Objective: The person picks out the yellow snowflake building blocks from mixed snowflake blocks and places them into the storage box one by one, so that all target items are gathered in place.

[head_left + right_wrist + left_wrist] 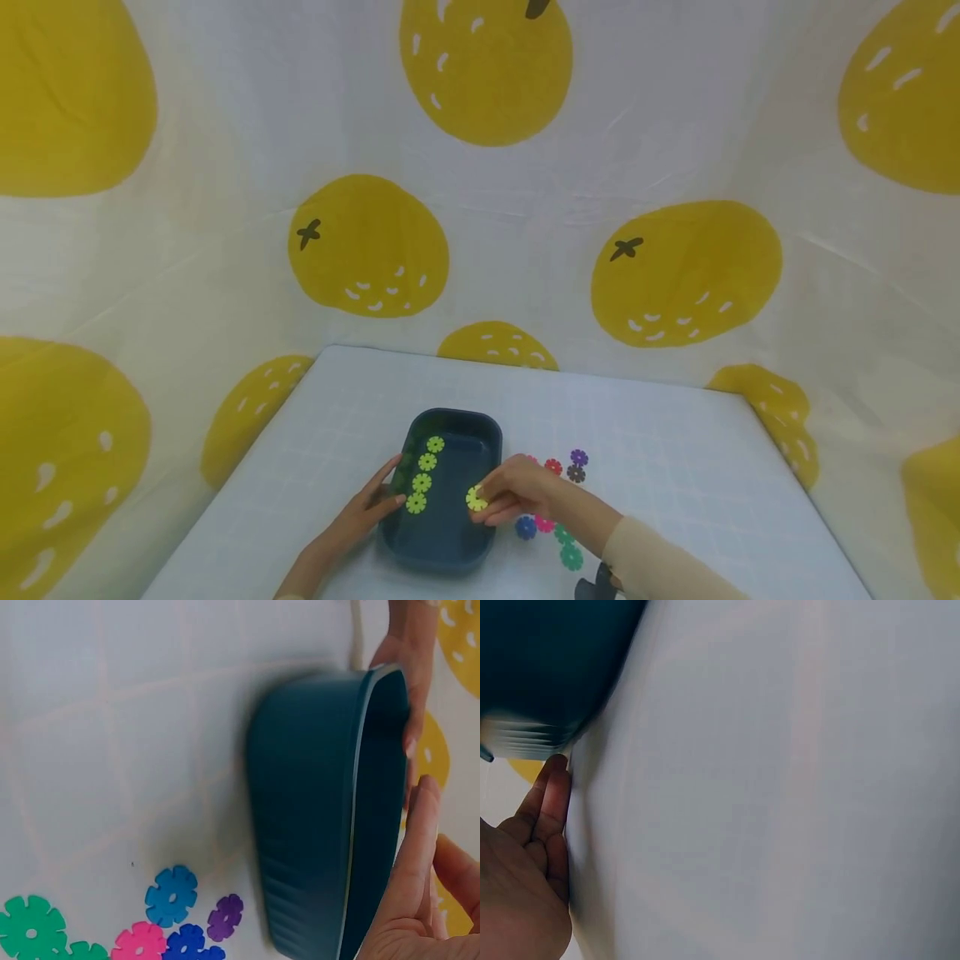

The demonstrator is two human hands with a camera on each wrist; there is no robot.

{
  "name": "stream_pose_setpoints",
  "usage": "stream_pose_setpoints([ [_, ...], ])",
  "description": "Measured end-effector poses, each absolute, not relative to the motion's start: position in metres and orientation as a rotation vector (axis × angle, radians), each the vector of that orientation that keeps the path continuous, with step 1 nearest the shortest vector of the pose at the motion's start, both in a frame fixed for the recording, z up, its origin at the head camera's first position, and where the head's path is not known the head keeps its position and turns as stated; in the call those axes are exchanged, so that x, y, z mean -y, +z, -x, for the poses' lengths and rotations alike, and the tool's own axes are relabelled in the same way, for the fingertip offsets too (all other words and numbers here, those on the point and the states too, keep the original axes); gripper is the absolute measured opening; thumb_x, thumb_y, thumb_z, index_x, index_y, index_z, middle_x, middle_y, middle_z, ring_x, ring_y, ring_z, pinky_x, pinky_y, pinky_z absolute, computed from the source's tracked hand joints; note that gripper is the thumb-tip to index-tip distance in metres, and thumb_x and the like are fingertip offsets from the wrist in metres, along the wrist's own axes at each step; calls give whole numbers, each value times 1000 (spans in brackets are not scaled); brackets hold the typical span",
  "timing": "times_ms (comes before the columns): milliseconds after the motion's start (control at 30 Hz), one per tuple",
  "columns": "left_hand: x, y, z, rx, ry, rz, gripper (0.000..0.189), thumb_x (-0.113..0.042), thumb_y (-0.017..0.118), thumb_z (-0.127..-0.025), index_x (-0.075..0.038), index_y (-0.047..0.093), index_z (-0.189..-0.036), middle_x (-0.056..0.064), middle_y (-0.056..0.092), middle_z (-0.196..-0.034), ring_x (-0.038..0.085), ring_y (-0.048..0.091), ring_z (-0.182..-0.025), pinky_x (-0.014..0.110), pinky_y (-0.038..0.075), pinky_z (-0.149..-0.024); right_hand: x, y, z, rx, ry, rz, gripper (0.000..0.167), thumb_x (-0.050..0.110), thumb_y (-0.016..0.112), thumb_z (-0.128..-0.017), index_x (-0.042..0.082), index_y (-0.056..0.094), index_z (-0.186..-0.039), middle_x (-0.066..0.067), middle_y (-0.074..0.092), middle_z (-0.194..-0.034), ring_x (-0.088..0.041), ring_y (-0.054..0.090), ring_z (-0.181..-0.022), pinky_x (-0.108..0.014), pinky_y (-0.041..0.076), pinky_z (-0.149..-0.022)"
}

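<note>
A dark teal plastic tub [435, 546] stands on the table, with several yellow-green notched flower-shaped discs [422, 482] in a column along its left side. My left hand [352, 518] holds the tub's left side, thumb over the rim and fingers along the outer wall; the left wrist view shows those fingers [553, 799] close against the tub. Over the tub's right part, my right hand [521, 487] pinches another yellow-green flower disc [475, 501] between thumb and fingertips. In the right wrist view that disc is hidden behind the fingers [420, 825].
Right of the tub lie more flower discs: red [553, 466], purple [579, 457], brown [576, 474], blue [526, 527], pink [139, 943] and green [572, 557]; my right forearm covers part of them. A dark object [596, 586], kind unclear, shows at the bottom edge. A fruit-print curtain [517, 250] surrounds the table.
</note>
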State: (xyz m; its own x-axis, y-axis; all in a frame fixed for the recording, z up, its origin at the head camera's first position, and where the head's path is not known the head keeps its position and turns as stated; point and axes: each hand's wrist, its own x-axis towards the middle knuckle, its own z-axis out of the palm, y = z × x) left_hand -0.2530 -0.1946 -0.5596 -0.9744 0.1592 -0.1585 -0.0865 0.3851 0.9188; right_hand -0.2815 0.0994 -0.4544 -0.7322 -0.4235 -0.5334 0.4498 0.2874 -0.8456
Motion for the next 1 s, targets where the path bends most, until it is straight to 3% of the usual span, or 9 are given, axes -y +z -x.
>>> stream_pose_setpoints([
  [1000, 195, -561, 255, -2423, 1626, -73, 71, -39, 62, -97, -34, 25, -157, 23, 39, -154, 41, 48, -132, 61, 42, -106, -57, -451, 286, -1889, -1480, 101, 14, 8, 71, -89, -4, 74, -96, -21, 75, -86, -27, 76, -75, -27, 60, -61],
])
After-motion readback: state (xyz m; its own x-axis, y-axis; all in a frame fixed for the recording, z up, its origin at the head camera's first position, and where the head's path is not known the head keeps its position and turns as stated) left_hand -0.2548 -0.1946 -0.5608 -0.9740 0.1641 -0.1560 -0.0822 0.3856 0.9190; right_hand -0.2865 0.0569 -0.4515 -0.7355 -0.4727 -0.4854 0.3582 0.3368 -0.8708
